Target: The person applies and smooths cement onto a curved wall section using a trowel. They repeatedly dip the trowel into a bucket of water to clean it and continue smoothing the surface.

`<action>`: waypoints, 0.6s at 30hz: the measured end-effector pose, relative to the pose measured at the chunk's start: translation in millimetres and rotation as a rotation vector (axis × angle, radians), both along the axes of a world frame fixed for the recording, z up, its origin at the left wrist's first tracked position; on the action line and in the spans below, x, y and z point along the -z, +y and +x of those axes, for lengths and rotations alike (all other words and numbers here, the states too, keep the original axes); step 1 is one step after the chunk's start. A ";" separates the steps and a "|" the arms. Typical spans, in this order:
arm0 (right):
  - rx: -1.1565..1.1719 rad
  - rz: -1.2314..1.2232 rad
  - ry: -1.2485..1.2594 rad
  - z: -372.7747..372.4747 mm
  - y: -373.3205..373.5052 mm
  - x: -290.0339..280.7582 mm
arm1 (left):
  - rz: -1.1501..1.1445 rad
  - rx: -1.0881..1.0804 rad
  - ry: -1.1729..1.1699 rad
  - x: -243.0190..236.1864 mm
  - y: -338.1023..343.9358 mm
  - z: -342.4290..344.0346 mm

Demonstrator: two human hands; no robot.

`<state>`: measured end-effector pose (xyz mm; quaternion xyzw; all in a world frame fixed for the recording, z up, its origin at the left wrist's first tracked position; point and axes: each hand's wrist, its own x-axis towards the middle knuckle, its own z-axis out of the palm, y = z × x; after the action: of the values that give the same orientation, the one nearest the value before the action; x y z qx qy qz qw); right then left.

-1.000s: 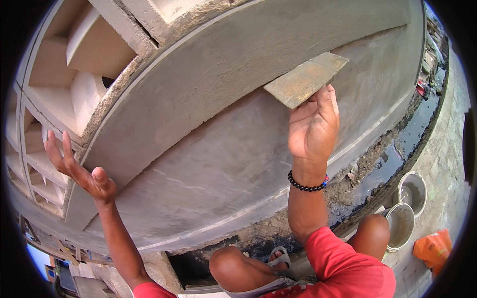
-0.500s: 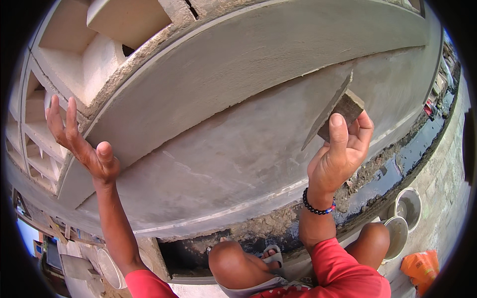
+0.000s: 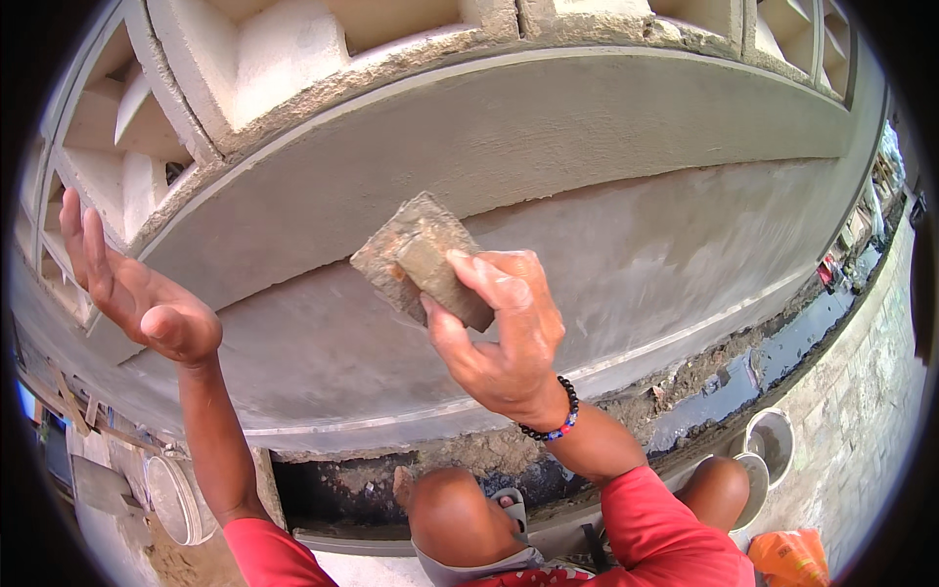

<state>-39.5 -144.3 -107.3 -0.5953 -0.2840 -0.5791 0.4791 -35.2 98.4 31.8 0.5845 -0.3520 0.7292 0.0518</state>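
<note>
In my right hand [image 3: 509,333] is a small plastering float [image 3: 416,256], a flat mortar-crusted plate with a block handle. Thumb and fingers pinch the handle, and the plate is tilted in front of the grey wall [image 3: 626,264]; whether it touches the surface I cannot tell. A thicker plaster band [image 3: 587,122] runs along the wall's upper part, its lower edge forming a step above the smoother, damp-looking face. My left hand [image 3: 147,298] is raised at the wall's left end near the openwork blocks, palm up, fingers spread, holding nothing.
Pale openwork blocks [image 3: 284,59] top the wall. Along its foot runs a muddy ditch with dark water [image 3: 709,406]. Two buckets [image 3: 773,440] and an orange bag [image 3: 790,556] are at the right; a whitish bucket [image 3: 174,499] is at the left.
My right hand has brought the float leftward across the wall and turned it, so its handle side now shows. My left hand has shifted slightly left and down, still open. The view has shifted too.
</note>
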 end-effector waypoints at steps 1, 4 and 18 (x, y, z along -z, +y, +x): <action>0.055 0.161 -0.082 7.4 -16.5 2.1 | -0.064 0.051 -0.011 5.1 8.8 -12.7; 0.144 0.515 0.059 24.7 -67.4 -4.1 | -0.253 0.235 0.088 54.4 30.1 -46.7; 0.128 0.411 0.084 12.9 -54.7 -7.4 | -0.420 0.127 0.972 250.5 -1.4 -106.5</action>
<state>-26.5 -198.9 -99.9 -0.5258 -0.1015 -0.6285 0.5641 -141.6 97.1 -218.8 0.8094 -0.1685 0.4246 0.3690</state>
